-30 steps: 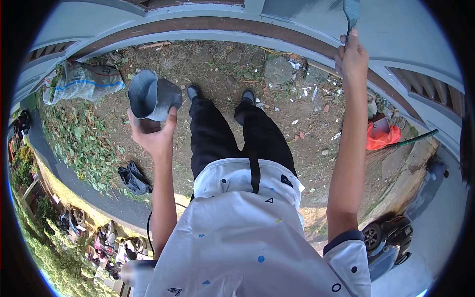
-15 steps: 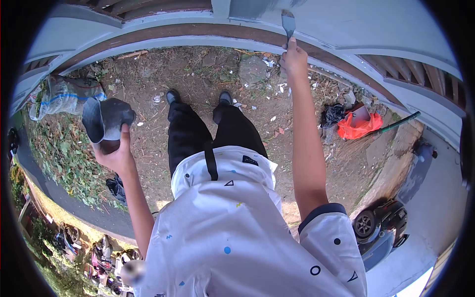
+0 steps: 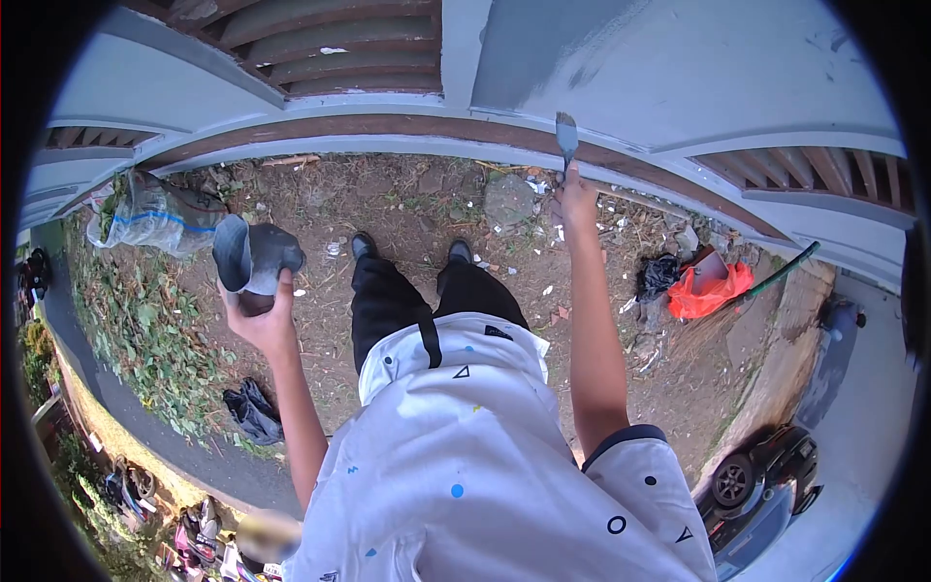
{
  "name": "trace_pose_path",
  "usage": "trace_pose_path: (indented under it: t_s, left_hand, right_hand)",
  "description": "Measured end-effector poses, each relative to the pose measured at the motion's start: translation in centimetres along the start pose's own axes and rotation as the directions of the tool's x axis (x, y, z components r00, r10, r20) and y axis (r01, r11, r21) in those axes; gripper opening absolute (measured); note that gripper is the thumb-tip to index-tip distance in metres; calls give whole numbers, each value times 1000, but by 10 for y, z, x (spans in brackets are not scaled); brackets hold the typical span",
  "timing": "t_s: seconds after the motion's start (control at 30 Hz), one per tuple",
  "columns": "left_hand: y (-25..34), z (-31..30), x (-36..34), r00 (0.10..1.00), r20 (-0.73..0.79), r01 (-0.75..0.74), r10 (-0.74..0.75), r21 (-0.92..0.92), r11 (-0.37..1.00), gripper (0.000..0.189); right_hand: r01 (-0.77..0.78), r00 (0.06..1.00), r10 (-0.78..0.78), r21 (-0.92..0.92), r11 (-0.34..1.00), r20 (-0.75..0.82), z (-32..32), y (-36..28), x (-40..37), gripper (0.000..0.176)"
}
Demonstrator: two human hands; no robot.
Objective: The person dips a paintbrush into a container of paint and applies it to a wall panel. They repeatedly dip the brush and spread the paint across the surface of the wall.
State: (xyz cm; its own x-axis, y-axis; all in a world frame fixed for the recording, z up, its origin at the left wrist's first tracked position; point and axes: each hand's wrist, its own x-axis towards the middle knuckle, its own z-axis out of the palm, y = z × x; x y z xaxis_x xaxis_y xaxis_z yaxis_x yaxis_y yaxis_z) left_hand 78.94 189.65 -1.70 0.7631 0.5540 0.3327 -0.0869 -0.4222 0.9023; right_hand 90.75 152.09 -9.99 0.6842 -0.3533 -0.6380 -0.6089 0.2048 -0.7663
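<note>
A paintbrush (image 3: 567, 141) with grey paint on its bristles is gripped in my right hand (image 3: 577, 199), bristles pointing to the wall. Its tip shows against the lower border of the grey wall panel (image 3: 669, 87); whether it touches cannot be told. The panel carries a darker, streaky painted area (image 3: 533, 53) at its upper left. My left hand (image 3: 264, 320) is closed around a grey, paint-smeared container (image 3: 276, 257) with an uneven rim, tilted so that its dark opening faces left. How much paint it holds is hidden.
Brown louvred vents (image 3: 339, 48) break up the wall. On the littered soil lie a translucent sack (image 3: 160, 218), a black plastic bag (image 3: 254, 412) and an orange bag (image 3: 710, 289) beside a green pole (image 3: 790, 262). A parked car (image 3: 761, 480) is at lower right.
The view has tilted up, showing more wall. The brush has come down from the panel towards its lower border. My left hand still holds the container, now nearer my legs.
</note>
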Motion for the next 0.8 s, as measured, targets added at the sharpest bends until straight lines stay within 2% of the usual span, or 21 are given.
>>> trace_pose_path:
  t_s: [0.07, 0.17, 0.23, 0.27, 0.3, 0.33, 0.37, 0.43, 0.6, 0.67, 0.73, 0.8]
  left_hand:
    - [-1, 0, -3, 999, 21, 39, -39, -35, 999, 50]
    - [-6, 5, -6, 1000, 11, -1, 2, -30, 1000, 56]
    - [1, 14, -7, 1000, -6, 7, -7, -24, 1000, 59]
    - [1, 15, -7, 1000, -13, -9, 8, -41, 999, 59]
    - [-2, 18, -8, 1000, -5, -12, 12, -33, 999, 59]
    - [-5, 20, -9, 1000, 4, -14, 14, -24, 1000, 59]
    - [-7, 22, -10, 1000, 14, -17, 18, -38, 999, 61]
    - [-2, 26, -16, 1000, 5, -14, 14, -54, 998, 60]
    - [0, 32, -24, 1000, 7, -1, 2, -99, 995, 60]
    - [-3, 31, -23, 1000, 12, 3, -2, -74, 997, 58]
    - [1, 30, -22, 997, 73, -9, 13, -55, 998, 54]
    - [9, 29, -21, 999, 42, -19, 20, -43, 999, 51]
  right_hand:
    - [4, 1000, -3, 19, 1000, -3, 1, 3, -3, 40]
    - [55, 998, -55, 35, 998, 6, 5, 24, 7, 40]
    - [104, 994, -106, -72, 992, -18, 9, 40, 24, 40]
    - [127, 992, -128, -65, 990, -20, 10, 54, 44, 40]
    - [132, 989, -141, -155, 979, -49, 10, 69, 67, 41]
    - [131, 985, -154, -245, 961, -79, 13, 65, 74, 43]
    - [148, 982, -171, -239, 960, -80, 16, 62, 80, 43]
    - [84, 978, -149, -376, 923, -148, 30, 50, 78, 54]
    - [159, 971, -225, -492, 856, -77, 55, 52, 115, 52]
    - [41, 955, -183, -511, 859, -231, 66, 52, 118, 53]
    - [64, 968, -179, -516, 854, -175, 69, 50, 114, 54]
    - [86, 978, -173, -528, 845, -118, 72, 57, 123, 55]
